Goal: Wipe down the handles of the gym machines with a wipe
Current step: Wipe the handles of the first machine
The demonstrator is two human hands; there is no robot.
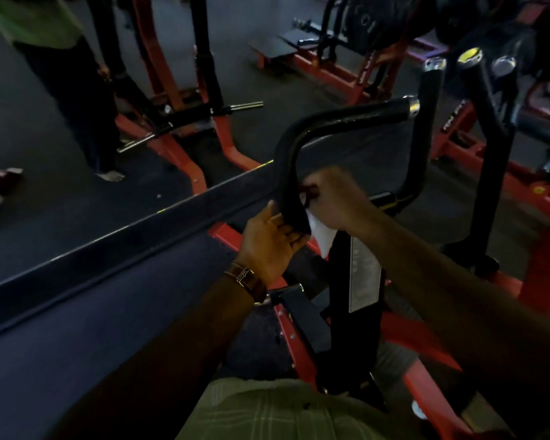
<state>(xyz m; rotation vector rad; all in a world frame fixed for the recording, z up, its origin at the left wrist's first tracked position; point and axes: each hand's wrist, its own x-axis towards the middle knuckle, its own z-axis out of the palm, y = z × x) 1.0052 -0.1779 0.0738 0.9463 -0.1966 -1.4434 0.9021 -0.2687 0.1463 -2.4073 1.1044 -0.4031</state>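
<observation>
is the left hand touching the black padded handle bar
Touching. The head view shows the left hand with its fingers laid flat against the lower end of the black padded handle bar, no gap.

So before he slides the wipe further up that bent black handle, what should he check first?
1. Wipe held: ok, the right hand grips it against the black handle.
2. Handle steadied: ok, the left hand rests open on its lower end.
3. Path up the handle: ok, the bend and top bar are free of obstructions.
4. Wipe wrapped fully around the handle: cannot tell, the hand hides it.
5. Wipe damp enough: cannot tell.
</observation>
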